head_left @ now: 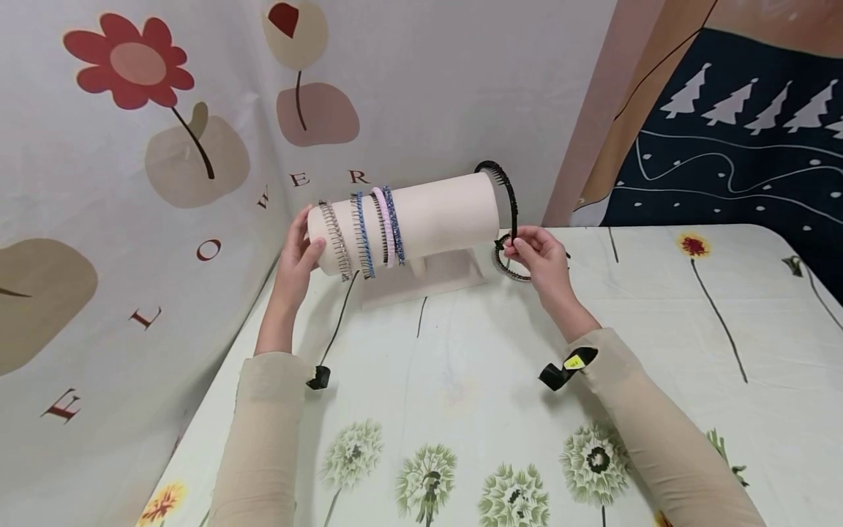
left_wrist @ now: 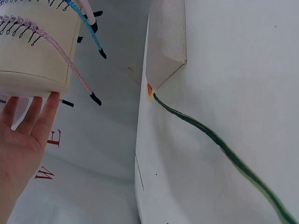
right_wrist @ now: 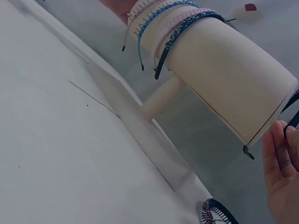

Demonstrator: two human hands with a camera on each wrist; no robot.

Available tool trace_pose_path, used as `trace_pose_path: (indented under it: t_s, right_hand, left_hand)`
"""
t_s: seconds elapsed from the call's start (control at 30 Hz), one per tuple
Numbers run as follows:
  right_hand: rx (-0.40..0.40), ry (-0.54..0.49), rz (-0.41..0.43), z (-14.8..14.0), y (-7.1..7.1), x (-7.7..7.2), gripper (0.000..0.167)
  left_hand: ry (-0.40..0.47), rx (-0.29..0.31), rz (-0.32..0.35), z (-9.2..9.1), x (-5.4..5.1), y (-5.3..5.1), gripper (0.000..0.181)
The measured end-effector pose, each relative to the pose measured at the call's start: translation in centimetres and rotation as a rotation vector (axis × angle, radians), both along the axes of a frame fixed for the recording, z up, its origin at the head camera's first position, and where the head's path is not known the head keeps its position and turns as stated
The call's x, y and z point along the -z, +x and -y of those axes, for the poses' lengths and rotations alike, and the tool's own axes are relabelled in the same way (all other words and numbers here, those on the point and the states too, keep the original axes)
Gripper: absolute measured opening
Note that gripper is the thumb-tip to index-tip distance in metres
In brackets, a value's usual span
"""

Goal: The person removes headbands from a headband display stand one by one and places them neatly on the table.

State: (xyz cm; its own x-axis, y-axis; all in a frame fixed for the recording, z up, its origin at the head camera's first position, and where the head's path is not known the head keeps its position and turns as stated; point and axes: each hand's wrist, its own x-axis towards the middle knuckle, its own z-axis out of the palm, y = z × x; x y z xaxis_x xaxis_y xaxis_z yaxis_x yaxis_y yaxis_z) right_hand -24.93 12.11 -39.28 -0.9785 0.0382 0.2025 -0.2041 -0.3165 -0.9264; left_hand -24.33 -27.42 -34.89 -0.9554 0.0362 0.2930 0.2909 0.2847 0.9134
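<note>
A cream cylinder on a stand carries several headbands toward its left end: a beige-pink one, a blue one, a light pink one and a dark blue glittery one. My left hand holds the cylinder's left end, its fingertips against the end in the left wrist view. At the right end, my right hand pinches one end of a black headband, which arches around the cylinder's right edge. Its far end is hidden behind the cylinder in the head view.
Another dark headband lies on the table behind my right hand, also seen low in the right wrist view. The stand's flat base rests on the flowered tablecloth, close to the printed wall cloth.
</note>
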Motion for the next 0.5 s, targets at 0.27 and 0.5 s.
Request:
trace_pose_path:
  t_s: [0.27, 0.5]
  right_hand:
    - [-0.008, -0.015, -0.016, -0.8, 0.0, 0.0, 0.019]
    - [-0.011, -0.036, -0.026, -1.8, 0.2, 0.2, 0.019]
  left_hand:
    - [-0.008, -0.006, 0.009, 0.0, 0.0, 0.1, 0.061]
    - [-0.011, -0.004, 0.004, 0.1, 0.1, -0.1, 0.06]
